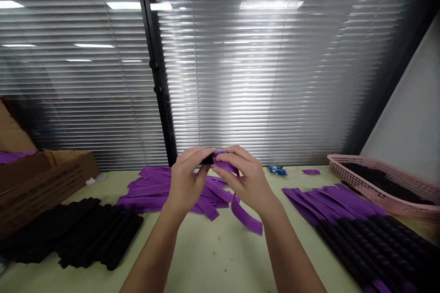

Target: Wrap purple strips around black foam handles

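Note:
In the middle of the view, my left hand (186,177) is closed on a black tube-like piece (207,159), most of it hidden by the fingers. Close beside it, my right hand (250,177) pinches a purple fabric strip (246,218) at the black piece's end. The strip bends round under the right fingers, and its loose end hangs below, curling right. Whether the strip goes into the black piece or only around it, I cannot tell. Behind the hands lies a pile of flat purple strips (151,187).
Black ridged tubes (99,231) lie in a heap on the left, near a cardboard box (65,169). On the right, black pieces with purple ends (343,210) lie in a row before a pink basket (409,207). A blue packet (277,170) sits by the window blinds.

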